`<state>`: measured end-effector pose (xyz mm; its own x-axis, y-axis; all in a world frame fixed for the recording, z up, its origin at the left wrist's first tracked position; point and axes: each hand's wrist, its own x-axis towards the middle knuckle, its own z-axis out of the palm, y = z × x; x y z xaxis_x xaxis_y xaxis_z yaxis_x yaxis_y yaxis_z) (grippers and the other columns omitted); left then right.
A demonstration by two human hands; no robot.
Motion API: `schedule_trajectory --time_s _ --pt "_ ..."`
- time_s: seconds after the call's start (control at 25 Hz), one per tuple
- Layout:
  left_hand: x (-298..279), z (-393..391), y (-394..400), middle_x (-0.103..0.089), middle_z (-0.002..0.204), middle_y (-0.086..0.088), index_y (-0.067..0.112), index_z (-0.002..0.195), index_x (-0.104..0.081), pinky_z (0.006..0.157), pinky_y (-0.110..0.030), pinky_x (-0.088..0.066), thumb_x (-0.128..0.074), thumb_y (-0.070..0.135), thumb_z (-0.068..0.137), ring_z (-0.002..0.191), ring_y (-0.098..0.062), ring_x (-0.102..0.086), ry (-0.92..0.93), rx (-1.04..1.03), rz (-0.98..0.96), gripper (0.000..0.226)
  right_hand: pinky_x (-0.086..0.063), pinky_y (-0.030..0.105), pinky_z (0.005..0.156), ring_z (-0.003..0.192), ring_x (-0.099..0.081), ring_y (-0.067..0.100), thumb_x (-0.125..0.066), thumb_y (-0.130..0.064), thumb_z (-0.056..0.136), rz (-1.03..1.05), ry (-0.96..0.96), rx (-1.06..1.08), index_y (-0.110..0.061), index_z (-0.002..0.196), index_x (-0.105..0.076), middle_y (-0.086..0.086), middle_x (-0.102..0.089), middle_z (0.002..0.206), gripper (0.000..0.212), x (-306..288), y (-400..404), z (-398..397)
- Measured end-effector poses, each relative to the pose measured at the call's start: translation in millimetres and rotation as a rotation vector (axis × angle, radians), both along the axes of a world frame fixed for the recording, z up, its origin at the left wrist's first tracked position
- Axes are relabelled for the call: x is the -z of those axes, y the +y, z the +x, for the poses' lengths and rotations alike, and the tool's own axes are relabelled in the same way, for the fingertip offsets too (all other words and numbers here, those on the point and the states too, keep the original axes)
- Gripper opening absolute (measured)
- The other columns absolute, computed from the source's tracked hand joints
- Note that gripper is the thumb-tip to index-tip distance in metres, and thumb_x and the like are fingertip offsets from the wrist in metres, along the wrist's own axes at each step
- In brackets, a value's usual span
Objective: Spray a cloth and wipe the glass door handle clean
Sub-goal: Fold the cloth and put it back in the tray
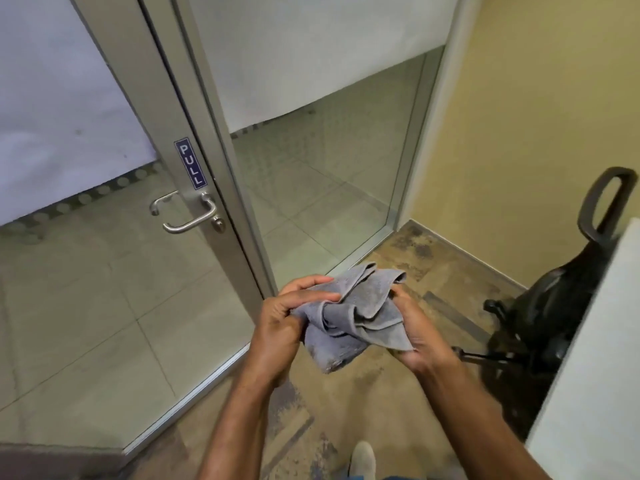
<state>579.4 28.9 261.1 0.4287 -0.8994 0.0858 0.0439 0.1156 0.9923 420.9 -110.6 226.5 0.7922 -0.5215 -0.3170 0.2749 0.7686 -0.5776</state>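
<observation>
The floor on this side of the glass is brown, mottled carpet with darker worn patches. To the right of the right grip, a black office chair stands on it. Below both grips, near the bottom edge, a pale shoe rests on the carpet.

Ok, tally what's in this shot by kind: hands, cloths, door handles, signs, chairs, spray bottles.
Hands: 2, left hand and right hand, both gripping the cloth
Grey cloth: 1
Lever door handles: 2 (one each side of the glass)
PULL sign: 1
Black office chair: 1
Spray bottles: 0 in view
Total: 7
</observation>
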Motion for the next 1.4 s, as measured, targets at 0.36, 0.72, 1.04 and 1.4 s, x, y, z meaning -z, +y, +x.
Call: schedule_trajectory --time_s 0.36,0.72,1.04,1.4 --pt "45.7 -76.2 -2.7 -0.071 0.132 0.002 0.029 0.086 -0.087 0.093 -0.020 -0.056 -0.049 -0.026 0.078 0.128 -0.016 -0.064 0.111 -0.026 -0.066 0.068 -0.046 0.058 0.109 0.139 -0.051 0.045 -0.048 -0.076 0.092 0.314 -0.034 0.313 -0.010 0.151 -0.048 0.020 -0.051 0.154 0.088 46.5 104.4 -81.8" --pt "79.6 -196.6 19.9 -0.007 0.174 0.022 0.044 0.138 -0.067 0.123 -0.021 -0.032 -0.058 -0.006 0.092 0.160 -0.002 -0.014 -0.318 0.773 -0.049 0.069 -0.059 0.040 0.097 0.122 -0.068 0.030 -0.057 0.003 0.095 -0.190 0.453 0.708 -0.015 0.143 -0.057 0.013 -0.070 0.134 0.052 18.5 122.2 -235.0" --pt "107.9 -324.9 -21.7 -0.051 0.155 0.022 0.057 0.158 -0.029 0.101 -0.029 -0.057 -0.068 0.016 0.105 0.131 -0.005 -0.061 -0.056 0.816 0.244 0.077 -0.061 0.038 0.094 0.114 -0.071 0.024 -0.060 0.010 0.091 -0.170 0.735 0.849 -0.018 0.132 -0.058 0.004 -0.074 0.120 0.049 55.5 124.0 -367.5" --pt "175.3 -486.5 -53.9 -0.064 0.114 0.016 0.047 0.125 -0.028 0.067 -0.016 -0.056 -0.062 0.016 0.104 0.094 -0.003 -0.071 -0.366 0.659 0.354 0.051 -0.049 0.008 0.070 0.091 -0.058 0.012 -0.073 -0.014 0.094 -0.567 1.474 0.956 -0.021 0.109 -0.043 0.000 -0.047 0.115 0.035 136.2 116.0 -465.2"
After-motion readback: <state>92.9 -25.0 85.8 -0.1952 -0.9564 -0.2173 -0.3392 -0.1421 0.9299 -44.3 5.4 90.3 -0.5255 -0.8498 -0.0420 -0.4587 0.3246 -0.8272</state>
